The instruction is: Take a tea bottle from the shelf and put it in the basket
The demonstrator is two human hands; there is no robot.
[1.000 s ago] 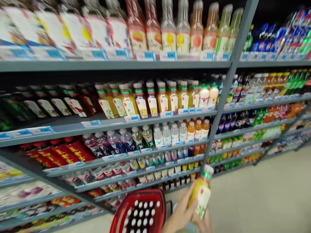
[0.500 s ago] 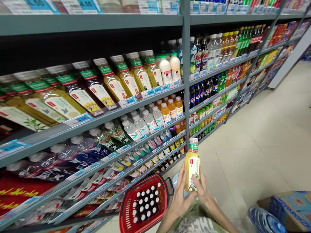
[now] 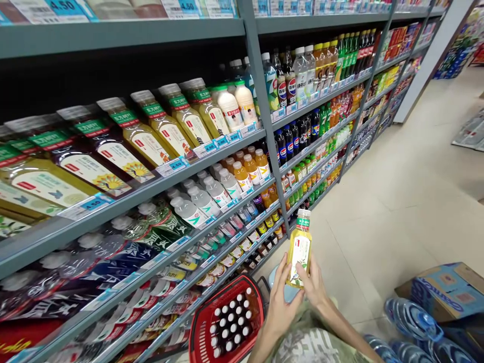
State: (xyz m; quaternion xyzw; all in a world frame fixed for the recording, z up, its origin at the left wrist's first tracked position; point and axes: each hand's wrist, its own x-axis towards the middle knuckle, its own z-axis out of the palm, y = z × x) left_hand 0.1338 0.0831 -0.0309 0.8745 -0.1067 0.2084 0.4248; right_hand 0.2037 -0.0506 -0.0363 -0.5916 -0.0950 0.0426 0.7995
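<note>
- The left hand [image 3: 282, 297] and the right hand [image 3: 313, 287] together hold one small bottle [image 3: 299, 249] of yellow drink, upright, low in the middle of the view; the bottle has a white cap, a green neck band and a pale label with a red mark.
- Left fingers [image 3: 284, 269] are wrapped on the bottle's lower left side, clamped on it; right fingers [image 3: 304, 275] close on its lower right side and base.
- The bottle is in the air above the floor [image 3: 397, 201], in front of the shelves [image 3: 151, 186] and just right of the red basket [image 3: 227, 322].
- The basket sits low at the left hand's side; its perforated wall faces up.
- The shelves to the left carry rows of bottles like the held one, with blue price tags [image 3: 177, 165] on the edge; darker cola bottles [image 3: 291, 143] stand further along.
- At lower right, a cardboard box [image 3: 442, 290] lies beside wrapped water bottles [image 3: 412, 320].
</note>
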